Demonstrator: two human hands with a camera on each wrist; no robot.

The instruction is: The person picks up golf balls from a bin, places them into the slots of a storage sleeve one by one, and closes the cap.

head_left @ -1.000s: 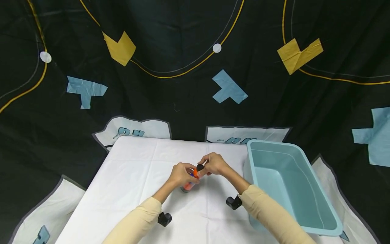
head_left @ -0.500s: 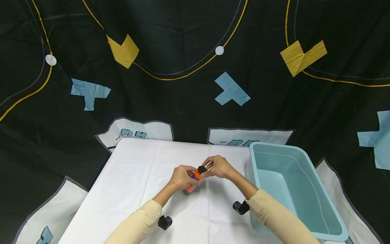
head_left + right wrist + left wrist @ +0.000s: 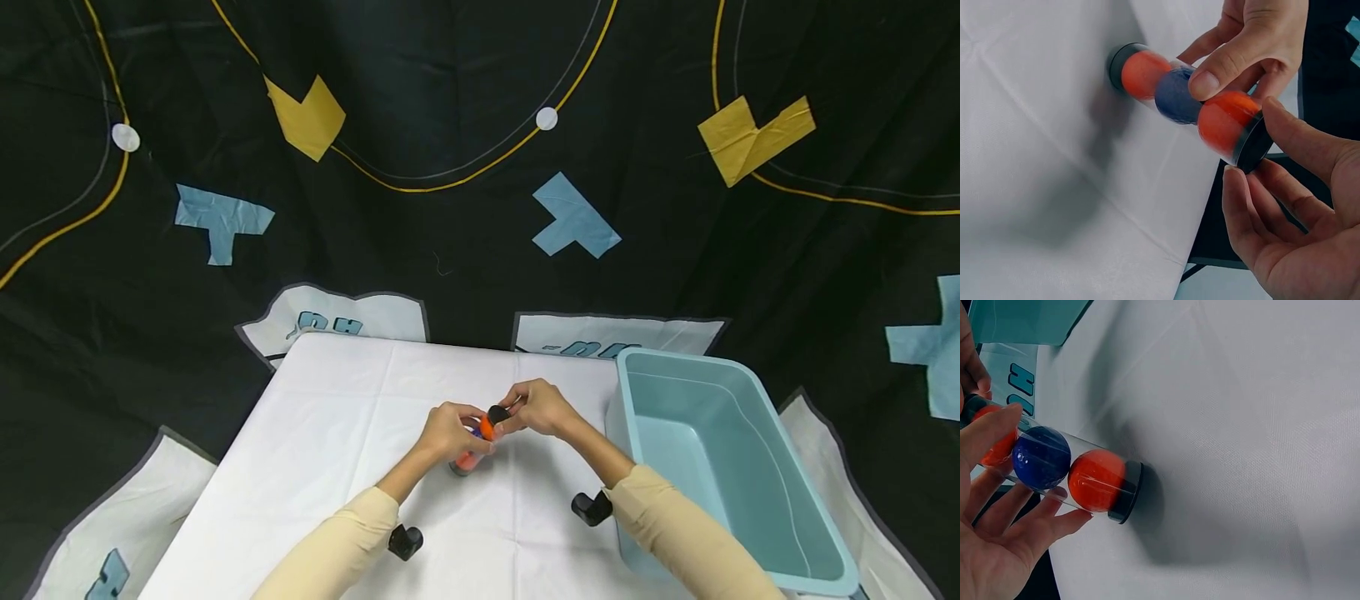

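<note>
Tilted over the white table is a clear plastic tube [image 3: 1079, 445] with a blue ball [image 3: 1042, 457] between two orange balls, one of them an orange ball [image 3: 1145, 74] at the lower end. Black caps close both ends; the lower cap [image 3: 1129, 494] is near the cloth. My left hand [image 3: 448, 435] grips the tube around its middle, thumb on one side and fingers on the other. At the upper end my right hand [image 3: 542, 408] pinches the upper black cap [image 3: 1254, 144] between thumb and fingertips. In the right wrist view that cap sits against the tube.
A light blue plastic tub [image 3: 626, 417] stands at the right side of the table, close to my right forearm. White cloth [image 3: 330, 433] covers the table. Behind hangs a dark curtain [image 3: 450, 267] with yellow and blue tape shapes.
My right hand's fingers have shifted slightly around the upper cap, showing more of it, then stayed nearly still. The left hand keeps its grip on the tube. The head view has moved a little.
</note>
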